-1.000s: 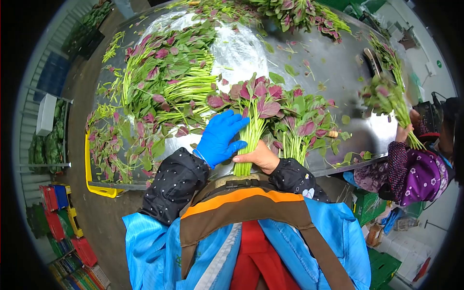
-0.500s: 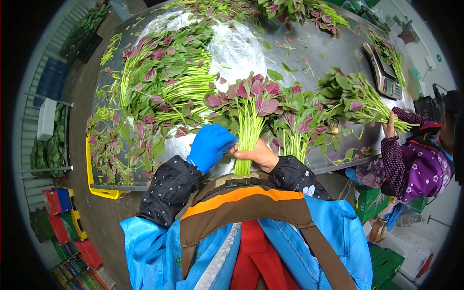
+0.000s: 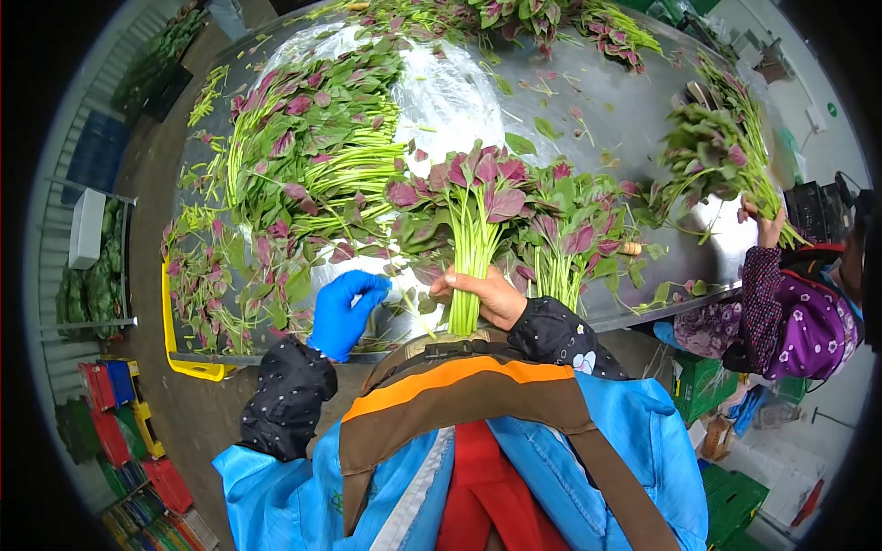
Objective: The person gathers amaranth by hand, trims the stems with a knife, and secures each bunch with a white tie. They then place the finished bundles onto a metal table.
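My right hand [image 3: 491, 297] is bare and wrapped around the lower stems of a bunch of amaranth [image 3: 470, 230], holding it upright at the table's near edge, purple-green leaves on top. To its left, apart from the bunch, is my left hand [image 3: 347, 314] in a blue glove. Its fingers are drawn together, pointing right; whatever they pinch, if anything, is too small to make out. A few thin stem scraps [image 3: 418, 317] show between the two hands. Just right of the held bunch lies another amaranth bunch [image 3: 565, 243].
A large amaranth pile [image 3: 317, 147] covers the table's left side, beside clear plastic sheeting [image 3: 450, 92]. Loose leaves [image 3: 248, 275] lie at the near left, above a yellow crate edge [image 3: 197, 367]. At right, a co-worker [image 3: 781, 312] holds an amaranth bunch [image 3: 707, 161] over the table.
My left hand has moved left and down, away from the held bunch. My right hand stays on the stems. The co-worker's bunch has moved right and up, now covering the scale.
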A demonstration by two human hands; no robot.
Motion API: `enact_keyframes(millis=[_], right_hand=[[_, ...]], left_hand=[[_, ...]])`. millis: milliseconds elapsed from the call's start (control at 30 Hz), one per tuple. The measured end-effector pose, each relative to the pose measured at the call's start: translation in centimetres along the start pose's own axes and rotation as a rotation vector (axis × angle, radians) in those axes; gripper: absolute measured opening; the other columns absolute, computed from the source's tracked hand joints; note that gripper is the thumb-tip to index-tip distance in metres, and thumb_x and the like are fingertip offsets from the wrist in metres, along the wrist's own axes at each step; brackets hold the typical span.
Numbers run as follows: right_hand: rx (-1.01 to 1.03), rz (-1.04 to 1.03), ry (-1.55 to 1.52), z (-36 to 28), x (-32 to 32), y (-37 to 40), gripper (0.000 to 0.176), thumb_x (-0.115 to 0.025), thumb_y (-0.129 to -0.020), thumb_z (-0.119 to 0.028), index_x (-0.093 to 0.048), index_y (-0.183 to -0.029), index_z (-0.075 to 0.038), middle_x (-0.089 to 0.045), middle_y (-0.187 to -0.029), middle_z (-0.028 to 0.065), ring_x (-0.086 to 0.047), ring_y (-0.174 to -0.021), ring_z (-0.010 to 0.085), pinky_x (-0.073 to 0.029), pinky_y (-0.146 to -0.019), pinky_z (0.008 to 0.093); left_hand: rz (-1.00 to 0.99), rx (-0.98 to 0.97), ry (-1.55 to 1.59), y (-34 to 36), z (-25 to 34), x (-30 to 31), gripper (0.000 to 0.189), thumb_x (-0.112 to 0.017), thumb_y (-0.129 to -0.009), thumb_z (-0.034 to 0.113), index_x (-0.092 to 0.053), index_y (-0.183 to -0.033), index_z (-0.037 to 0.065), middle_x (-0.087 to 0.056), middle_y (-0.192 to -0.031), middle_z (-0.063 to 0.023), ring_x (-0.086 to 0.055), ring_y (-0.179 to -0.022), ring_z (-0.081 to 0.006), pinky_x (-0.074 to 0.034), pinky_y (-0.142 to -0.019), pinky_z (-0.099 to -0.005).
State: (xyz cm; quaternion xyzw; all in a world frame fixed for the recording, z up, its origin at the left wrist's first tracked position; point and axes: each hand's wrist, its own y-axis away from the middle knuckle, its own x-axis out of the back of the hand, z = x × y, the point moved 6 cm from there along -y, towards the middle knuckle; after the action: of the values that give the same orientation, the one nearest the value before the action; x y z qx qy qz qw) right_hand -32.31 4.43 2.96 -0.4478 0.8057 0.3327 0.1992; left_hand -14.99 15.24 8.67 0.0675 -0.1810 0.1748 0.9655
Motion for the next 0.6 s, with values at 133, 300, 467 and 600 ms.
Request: enact_keyframes(millis=[133,300,467,600], right_hand=[[-0.05,0.0,-0.048,0.9,0.1,-0.2,0.025,-0.069,-0.08,-0.012,-0.055,-0.098,-0.006,-0.058,-0.093,0.0019,-0.055,-0.086,0.0115,-0.044,-0.077,0.0263],[-0.007,-0.006,-0.097,0.6,-0.1,0.0,0.021,-0.068,-0.08,-0.008,-0.053,-0.095,-0.008,-0.051,-0.091,-0.0011,-0.052,-0.087,0.0095,-0.043,-0.074,0.0245],[-0.103,0.008,-0.34,0.8,-0.3,-0.2,0.024,-0.069,-0.079,-0.013,-0.054,-0.097,-0.01,-0.054,-0.09,-0.0014,-0.054,-0.086,0.0116,-0.045,-0.075,0.0276],[0.134,0.032,-0.012,-1.1,-0.5,-0.2,0.023,-0.072,-0.076,-0.013,-0.053,-0.091,-0.01,-0.051,-0.085,-0.0023,-0.05,-0.08,0.01,-0.04,-0.073,0.0259]], left_hand=[[-0.033,-0.464,-0.404,-0.4,4.9,-3.5,0.012,-0.064,-0.075,0.009,-0.062,-0.087,0.01,-0.06,-0.079,-0.0074,-0.056,-0.072,-0.0293,-0.044,-0.064,-0.0377],[-0.096,-0.589,-0.507,0.0,5.5,-5.2,0.018,-0.064,-0.071,0.007,-0.061,-0.088,0.012,-0.057,-0.076,-0.0058,-0.054,-0.072,-0.028,-0.042,-0.063,-0.0386],[-0.111,-0.621,-0.533,0.7,5.6,-5.0,0.019,-0.064,-0.071,0.006,-0.062,-0.089,0.013,-0.058,-0.077,-0.0039,-0.054,-0.073,-0.0261,-0.042,-0.064,-0.0374],[-0.203,-0.559,-0.518,1.5,5.0,-4.6,0.021,-0.063,-0.07,0.006,-0.062,-0.09,0.014,-0.058,-0.079,-0.0036,-0.054,-0.074,-0.0259,-0.042,-0.065,-0.0369]])
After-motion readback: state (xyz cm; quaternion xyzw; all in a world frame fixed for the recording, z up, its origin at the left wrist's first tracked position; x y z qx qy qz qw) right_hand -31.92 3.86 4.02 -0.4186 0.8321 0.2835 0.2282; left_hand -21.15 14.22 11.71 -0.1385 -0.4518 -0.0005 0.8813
